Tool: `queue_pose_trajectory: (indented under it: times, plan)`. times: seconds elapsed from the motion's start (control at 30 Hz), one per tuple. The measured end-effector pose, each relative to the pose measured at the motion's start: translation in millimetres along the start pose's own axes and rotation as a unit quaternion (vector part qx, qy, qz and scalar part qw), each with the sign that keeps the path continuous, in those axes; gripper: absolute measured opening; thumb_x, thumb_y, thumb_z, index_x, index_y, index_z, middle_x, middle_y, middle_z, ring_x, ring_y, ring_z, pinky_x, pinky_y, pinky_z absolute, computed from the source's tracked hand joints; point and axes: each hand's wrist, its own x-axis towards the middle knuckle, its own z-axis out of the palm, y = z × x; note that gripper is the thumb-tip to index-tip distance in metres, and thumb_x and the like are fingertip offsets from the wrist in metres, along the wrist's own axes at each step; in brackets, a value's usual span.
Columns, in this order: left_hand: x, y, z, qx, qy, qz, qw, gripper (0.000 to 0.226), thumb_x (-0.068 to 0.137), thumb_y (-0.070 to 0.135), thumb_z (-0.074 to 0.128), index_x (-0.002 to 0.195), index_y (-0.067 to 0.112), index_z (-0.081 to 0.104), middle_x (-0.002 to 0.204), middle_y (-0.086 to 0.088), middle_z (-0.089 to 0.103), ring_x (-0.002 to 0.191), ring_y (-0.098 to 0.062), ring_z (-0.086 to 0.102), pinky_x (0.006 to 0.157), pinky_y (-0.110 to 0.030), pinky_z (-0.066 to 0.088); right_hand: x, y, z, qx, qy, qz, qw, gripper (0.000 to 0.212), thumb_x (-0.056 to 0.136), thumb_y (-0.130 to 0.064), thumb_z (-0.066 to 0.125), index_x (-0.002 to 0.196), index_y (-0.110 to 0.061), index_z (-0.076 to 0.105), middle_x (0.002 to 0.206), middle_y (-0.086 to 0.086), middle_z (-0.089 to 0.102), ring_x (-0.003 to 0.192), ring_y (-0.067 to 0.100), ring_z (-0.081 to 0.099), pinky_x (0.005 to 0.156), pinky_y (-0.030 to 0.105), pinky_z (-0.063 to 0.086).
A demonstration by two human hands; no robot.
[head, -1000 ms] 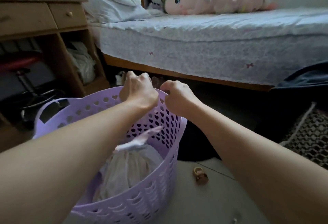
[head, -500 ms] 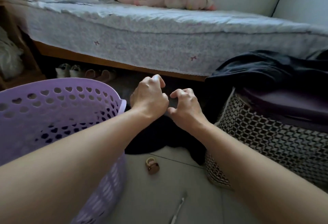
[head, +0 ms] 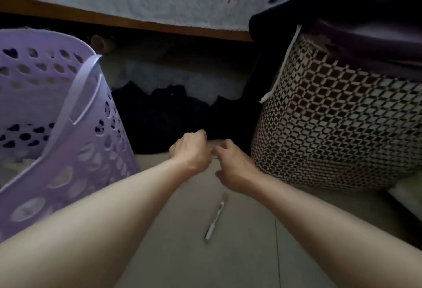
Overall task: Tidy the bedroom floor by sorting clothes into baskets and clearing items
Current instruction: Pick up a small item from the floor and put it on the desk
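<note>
Low in the centre of the frame, left hand [head: 190,151] and right hand [head: 233,166] hover with fingers curled, empty, just below the dark clothes [head: 169,114] between purple basket [head: 68,141] and checkered basket [head: 331,127]

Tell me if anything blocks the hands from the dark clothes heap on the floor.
Nothing visible does: the left hand and right hand hover at the near edge of the dark clothes heap, between the perforated purple plastic basket and checked woven basket.

baskets: 2 [head: 57,127] [head: 338,127] | hands: 2 [head: 190,150] [head: 233,169] | pen-like item: 1, blurred [head: 214,219]
</note>
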Motion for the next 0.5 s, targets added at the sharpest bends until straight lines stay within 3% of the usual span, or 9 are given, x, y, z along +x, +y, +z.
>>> queue_pose_trajectory:
  times: [0.13, 0.27, 0.5]
  plan:
    - [4, -11, 42, 0.014, -0.062, -0.004, 0.998, 0.029, 0.089, 0.024, 0.058, 0.117, 0.017, 0.053, 0.113, -0.006, 0.061, 0.108, -0.027, 0.057, 0.09, -0.039, 0.048, -3, 16, 43, -0.032, -0.066, -0.03, 0.997, 0.053, 0.082, -0.007, 0.061, 0.132, -0.015, 0.045, 0.126, 0.009, 0.042, 0.12, 0.027, 0.042, 0.092, 0.035, 0.043]
    - [3, -28, 79, 0.055, -0.119, 0.001, 0.991, 0.034, 0.089, 0.027, 0.056, 0.121, 0.017, 0.05, 0.116, -0.006, 0.06, 0.11, -0.026, 0.055, 0.088, -0.035, 0.049, -3, 30, 77, -0.091, -0.123, -0.069, 0.986, 0.058, 0.082, -0.002, 0.057, 0.137, -0.015, 0.042, 0.13, 0.009, 0.041, 0.121, 0.027, 0.04, 0.092, 0.037, 0.041]
    - [15, -54, 109, 0.067, -0.165, -0.045, 0.983, 0.036, 0.092, 0.025, 0.053, 0.126, 0.019, 0.045, 0.121, -0.005, 0.055, 0.111, -0.024, 0.055, 0.086, -0.033, 0.048, 6, 54, 122, -0.147, -0.147, -0.135, 0.969, 0.044, 0.083, -0.001, 0.052, 0.126, -0.008, 0.047, 0.13, 0.013, 0.041, 0.117, 0.03, 0.04, 0.085, 0.037, 0.036]
